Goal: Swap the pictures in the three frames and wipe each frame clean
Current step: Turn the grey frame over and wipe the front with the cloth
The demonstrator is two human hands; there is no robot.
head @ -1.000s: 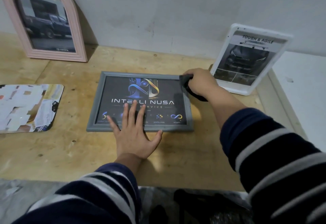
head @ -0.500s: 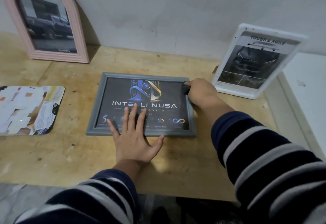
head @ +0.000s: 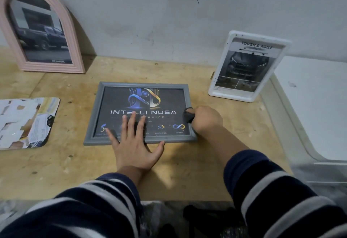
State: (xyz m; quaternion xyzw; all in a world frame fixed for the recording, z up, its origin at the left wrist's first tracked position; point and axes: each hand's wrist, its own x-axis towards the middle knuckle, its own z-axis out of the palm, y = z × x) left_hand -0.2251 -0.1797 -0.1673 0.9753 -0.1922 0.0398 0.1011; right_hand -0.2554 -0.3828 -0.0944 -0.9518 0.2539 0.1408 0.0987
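A grey frame [head: 139, 84] with a dark "INTELLI NUSA" picture lies flat on the wooden table [head: 169, 172]. My left hand [head: 134, 142] presses on its near edge with spread, straight fingers. My right hand [head: 203, 118] grips a small black cloth [head: 188, 116] against the frame's right side, about halfway down. A pink arched frame [head: 40, 29] with a dark pickup-truck picture leans on the wall at the far left. A white frame [head: 247, 67] with a "TOUGH & AGILE" car picture stands at the far right.
A rounded board [head: 26, 122] covered with torn paper pieces lies at the left edge of the table. A white surface [head: 317, 104] adjoins the table on the right. The grey wall [head: 169, 16] closes off the back.
My right hand has slid the cloth from the frame's top right corner down along its right side toward me. My left hand has stayed on the near edge.
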